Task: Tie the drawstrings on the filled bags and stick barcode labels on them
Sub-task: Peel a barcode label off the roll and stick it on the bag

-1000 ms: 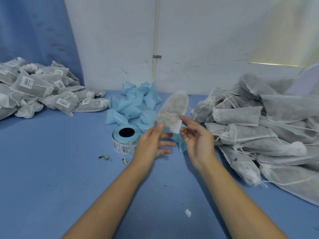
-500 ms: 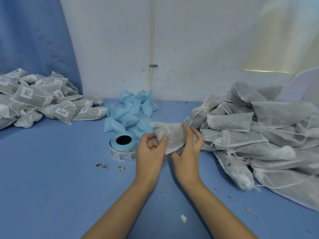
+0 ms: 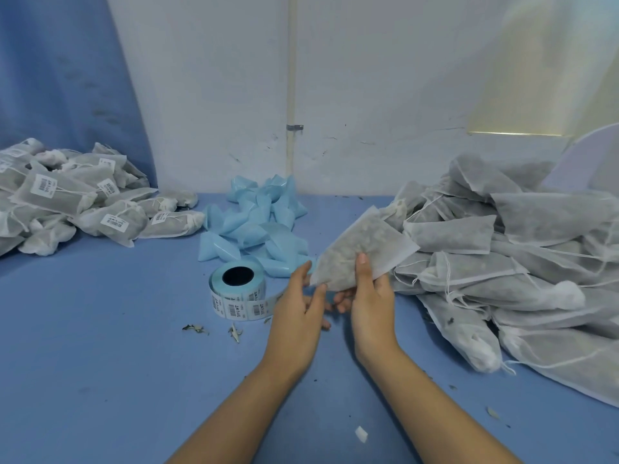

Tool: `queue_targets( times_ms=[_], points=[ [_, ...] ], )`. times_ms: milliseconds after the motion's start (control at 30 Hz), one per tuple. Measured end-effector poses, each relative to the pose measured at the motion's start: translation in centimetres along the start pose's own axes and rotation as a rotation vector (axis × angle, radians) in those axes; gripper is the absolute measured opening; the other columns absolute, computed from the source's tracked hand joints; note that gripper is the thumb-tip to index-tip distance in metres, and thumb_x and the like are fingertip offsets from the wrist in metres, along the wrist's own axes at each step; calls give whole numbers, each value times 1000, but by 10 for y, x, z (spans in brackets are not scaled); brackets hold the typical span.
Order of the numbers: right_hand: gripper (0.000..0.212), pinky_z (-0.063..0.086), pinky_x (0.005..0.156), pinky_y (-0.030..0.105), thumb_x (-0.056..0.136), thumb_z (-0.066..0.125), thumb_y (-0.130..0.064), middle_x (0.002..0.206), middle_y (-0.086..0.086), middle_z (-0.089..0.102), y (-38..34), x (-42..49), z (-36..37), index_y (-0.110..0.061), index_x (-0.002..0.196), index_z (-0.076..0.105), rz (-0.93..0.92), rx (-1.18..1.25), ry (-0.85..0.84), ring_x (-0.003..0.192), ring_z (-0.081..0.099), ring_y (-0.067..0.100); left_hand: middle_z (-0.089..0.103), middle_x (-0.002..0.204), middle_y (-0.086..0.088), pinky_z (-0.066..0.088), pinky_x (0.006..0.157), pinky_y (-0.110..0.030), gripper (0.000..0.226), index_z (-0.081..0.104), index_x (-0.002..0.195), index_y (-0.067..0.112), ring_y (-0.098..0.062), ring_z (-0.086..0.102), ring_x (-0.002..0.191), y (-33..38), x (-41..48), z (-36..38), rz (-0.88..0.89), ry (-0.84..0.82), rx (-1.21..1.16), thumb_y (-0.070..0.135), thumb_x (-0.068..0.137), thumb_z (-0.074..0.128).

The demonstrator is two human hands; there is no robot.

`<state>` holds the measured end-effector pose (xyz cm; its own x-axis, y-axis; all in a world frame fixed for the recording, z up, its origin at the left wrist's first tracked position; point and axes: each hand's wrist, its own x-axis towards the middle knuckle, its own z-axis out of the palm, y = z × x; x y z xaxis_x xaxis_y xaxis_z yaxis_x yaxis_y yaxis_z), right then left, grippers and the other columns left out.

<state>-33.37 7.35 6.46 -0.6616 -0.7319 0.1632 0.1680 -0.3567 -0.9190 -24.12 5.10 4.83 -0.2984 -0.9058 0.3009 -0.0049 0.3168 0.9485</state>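
- Bag (image 3: 361, 249) is being held above the table (image 3: 100, 363) at centre, tilted with its flat, uncinched hem pointing toward 2 o'clock, probably so the filling is settling away from the mouth.
- Right hand (image 3: 371, 303) is clamping on it, thumb pressing the front face and fingers curling behind, taking the weight.
- Left hand (image 3: 298, 306) is reaching to the bag's corner at 8 o'clock. Its fingers are looking mostly straight, and I cannot tell whether they are pinching the fabric.
- Label roll (image 3: 237, 289) is standing at 9 o'clock of the hands, its loose end trailing toward them, likely for a short reach.
- Untied bags (image 3: 502, 262) are heaping at 3 o'clock as supply, and labelled bags (image 3: 100, 209) are piling at 10 o'clock as finished stock, which is keeping the two lots apart.
- Blue backing scraps (image 3: 254, 226) are collecting at 12 o'clock, beyond the working spot.
- Judging by its bare face and flat hem, this bag is awaiting both tying and labelling.
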Motion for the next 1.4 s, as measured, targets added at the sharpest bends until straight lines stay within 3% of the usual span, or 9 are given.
queue_targets(
  times_ms=[300,533,667,800,933,1033,1100,1233,1400],
  points=[
    [26,53,69,18,94,48,0,91,-2,72,8,9,-11,-13,114,59,29,-21,-136,75,65,7,66,65,-3,51,57,-17,8,60,84,6,-10,64,59,-7,11,-8,-171,25,-252,5,91,58],
    [22,51,61,15,93,50,1,87,2,69,15,14,-13,-11,110,56,92,-113,-56,67,63,8,65,78,-9,47,51,-22,9,57,87,10,-13,61,57,-10,11,-6,-195,86,-106,2,90,53],
    [30,52,67,27,95,54,-12,86,4,69,19,16,-10,-10,123,45,85,-160,-20,67,64,15,61,90,-8,46,49,-22,13,52,89,18,-12,61,53,-9,12,-6,-168,164,-85,5,92,52],
    [53,56,78,32,94,57,-15,91,4,68,16,12,-11,-36,137,33,1,-296,-97,78,69,21,55,113,13,52,59,-19,38,44,122,31,-6,64,68,-8,11,-8,-89,91,-124,6,94,52],
    [36,45,92,19,97,50,-16,115,-6,64,16,5,-10,-22,131,55,-55,-596,-200,101,61,5,58,112,26,55,70,-19,47,40,131,34,1,67,83,-5,10,-7,-65,-23,-247,4,96,51],
    [29,36,80,-2,97,48,-12,118,-12,63,10,4,-12,-22,121,61,-78,-543,-180,93,52,-21,54,123,14,55,74,-18,39,48,122,27,0,67,90,-4,11,-7,-94,33,-289,1,94,53],
    [29,37,83,0,97,48,-10,117,-13,64,7,2,-13,-25,116,64,-106,-481,-159,97,54,-17,53,125,9,55,74,-18,37,49,121,26,-5,67,93,-6,11,-8,-102,70,-299,2,94,53],
    [32,43,91,13,96,49,-7,118,-10,65,8,-5,-10,-22,120,64,-187,-470,-193,108,57,-2,62,112,2,55,73,-19,29,52,115,21,-4,68,87,-9,10,-7,-76,141,-263,1,95,49],
    [36,40,81,4,95,51,-6,116,-16,62,5,-8,-10,-33,118,60,-209,-418,-211,99,56,-9,69,79,-3,51,62,-13,16,64,89,16,-4,66,67,-11,12,-10,-87,242,-251,2,92,57]
  ],
)
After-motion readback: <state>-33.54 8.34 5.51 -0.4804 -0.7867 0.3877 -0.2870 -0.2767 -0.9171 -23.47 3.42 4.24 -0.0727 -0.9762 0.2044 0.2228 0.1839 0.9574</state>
